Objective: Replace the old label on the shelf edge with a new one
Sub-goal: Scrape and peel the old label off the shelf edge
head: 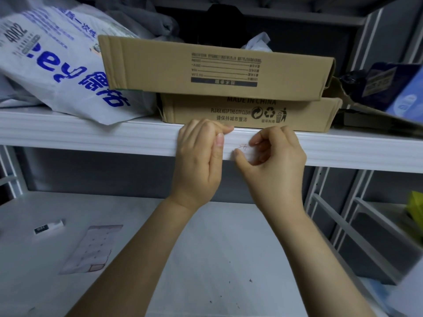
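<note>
A small white label (246, 152) with faint red marks lies on the front face of the white shelf edge (91, 138). My right hand (274, 161) pinches the label between thumb and forefinger; its palm hides the label's right part. My left hand (199, 154) is just left of the label, its fingers curled over the top of the shelf edge and its thumb lying on the front face.
Two flat cardboard boxes (217, 67) are stacked on the shelf above my hands, with a white printed bag (57, 65) at left. On the lower shelf lie a label sheet (91, 248) and a small marker-like item (49, 226). Grey racking stands at right.
</note>
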